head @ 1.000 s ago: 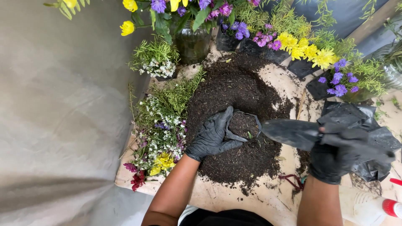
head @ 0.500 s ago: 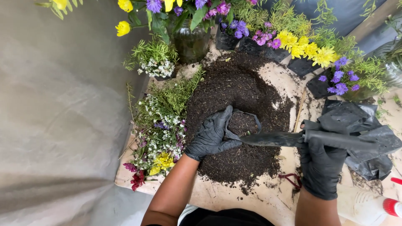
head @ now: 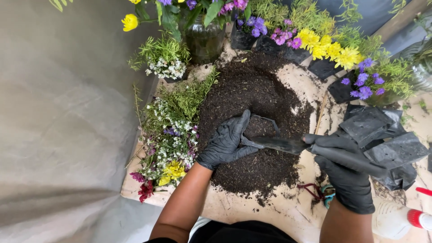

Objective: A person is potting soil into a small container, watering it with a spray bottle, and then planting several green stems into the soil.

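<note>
Both my hands wear black gloves. My left hand [head: 225,141] grips the rim of a small black plastic grow bag [head: 263,127] that sits open in a pile of dark soil [head: 252,94] and holds soil inside. My right hand [head: 344,173] is closed on the handle of a dark garden trowel [head: 281,144]. The trowel's blade lies nearly level and points left, its tip at the bag's mouth beside my left fingers.
White, purple, yellow and red flowering plants [head: 168,135] line the left of the soil. Yellow [head: 330,47] and purple flowers [head: 364,83] stand at the back. Empty black bags [head: 387,144] lie right. A white spray bottle [head: 400,218] sits at lower right. Grey sheeting [head: 58,121] covers the left.
My right hand has brought the trowel leftward, from over the empty bags to the mouth of the grow bag. My left hand has kept its hold on the bag.
</note>
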